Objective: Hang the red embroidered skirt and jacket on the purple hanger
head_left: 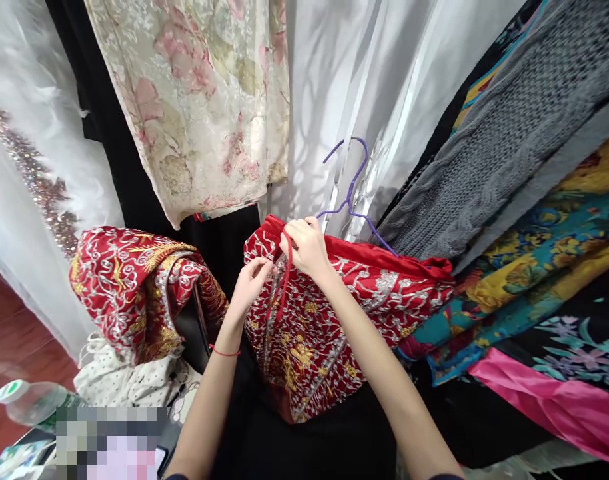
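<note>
A red garment (314, 347) with silver and gold embroidery, skirt-like with a plain red band along its top, hangs in front of me. A purple hanger (352, 190) rises out of the band, its hook up against the white curtain. My right hand (304, 247) is closed on the band near its left end. From under those fingers a thin red cord (286, 287) dangles down the front. Just left and lower, my left hand (252, 283) pinches the garment's edge by the cord; its fingertips are partly hidden.
Another red embroidered piece (129, 287) drapes at left above a white dotted cloth (129, 380). A plastic bottle (34, 403) stands at lower left. Cream floral fabric (214, 100) hangs above; a grey knit (509, 133) and a teal floral cloth (534, 247) hang at right.
</note>
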{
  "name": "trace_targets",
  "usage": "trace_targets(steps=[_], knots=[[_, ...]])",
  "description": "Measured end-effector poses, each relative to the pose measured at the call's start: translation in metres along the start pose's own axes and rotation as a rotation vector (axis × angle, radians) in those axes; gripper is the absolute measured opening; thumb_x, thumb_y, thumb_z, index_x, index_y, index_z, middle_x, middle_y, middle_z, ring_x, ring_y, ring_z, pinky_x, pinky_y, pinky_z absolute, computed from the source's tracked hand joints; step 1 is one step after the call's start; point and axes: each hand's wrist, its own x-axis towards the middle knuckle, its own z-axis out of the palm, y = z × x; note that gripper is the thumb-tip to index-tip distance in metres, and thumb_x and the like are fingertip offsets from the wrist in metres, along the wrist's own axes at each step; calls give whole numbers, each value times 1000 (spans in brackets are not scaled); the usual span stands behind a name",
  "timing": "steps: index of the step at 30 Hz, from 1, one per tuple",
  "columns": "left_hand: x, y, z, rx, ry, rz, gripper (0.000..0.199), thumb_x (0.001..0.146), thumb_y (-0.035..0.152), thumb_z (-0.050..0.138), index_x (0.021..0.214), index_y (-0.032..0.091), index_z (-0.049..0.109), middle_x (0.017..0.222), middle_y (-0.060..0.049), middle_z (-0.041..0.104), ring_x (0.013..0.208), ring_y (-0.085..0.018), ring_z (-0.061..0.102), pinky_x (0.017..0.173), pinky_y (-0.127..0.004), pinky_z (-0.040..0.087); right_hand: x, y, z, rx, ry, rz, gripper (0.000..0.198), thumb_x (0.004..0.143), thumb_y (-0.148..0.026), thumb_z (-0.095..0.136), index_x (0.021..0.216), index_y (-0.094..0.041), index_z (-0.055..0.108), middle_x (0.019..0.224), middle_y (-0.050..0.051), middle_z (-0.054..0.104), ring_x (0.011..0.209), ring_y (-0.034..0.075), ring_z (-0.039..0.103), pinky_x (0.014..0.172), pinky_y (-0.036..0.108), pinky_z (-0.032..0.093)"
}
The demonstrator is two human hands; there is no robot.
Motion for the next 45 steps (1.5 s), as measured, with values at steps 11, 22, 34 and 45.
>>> trace_targets(steps=[11,22,34,45], knots=[[10,20,11,-127,-55,-126,26,82,38,65,73,16,55,48,9,35,39,-3,26,43,-18,22,5,-8,5,-21,34,93,48,94,-27,55,49,-20,40,60,-1,54,62,13,41,77,35,31],[0,41,4,566,111,263,24,89,30,48,68,19,51,58,3,49,52,-10,39,57,-24,28,-10,-7,-8,-64,-215,-139,13,85,-28,62,82,-17,68,111,12,66,103,26,52,101,47,27],[-10,23,-15,702,15,491,8,92,29,48,93,21,51,91,-3,63,82,-16,60,77,-25,44,-40,-28,10,-241,-33,-113,15,93,-20,56,89,-23,70,124,8,71,127,29,53,101,49,26],[-2,6,-12,877,57,388,14,88,24,53,100,20,58,98,-9,70,89,-23,66,68,-27,42,-46,-38,18,-170,-50,-252,25,99,-11,45,98,-19,68,103,5,77,92,16,66,86,37,33]])
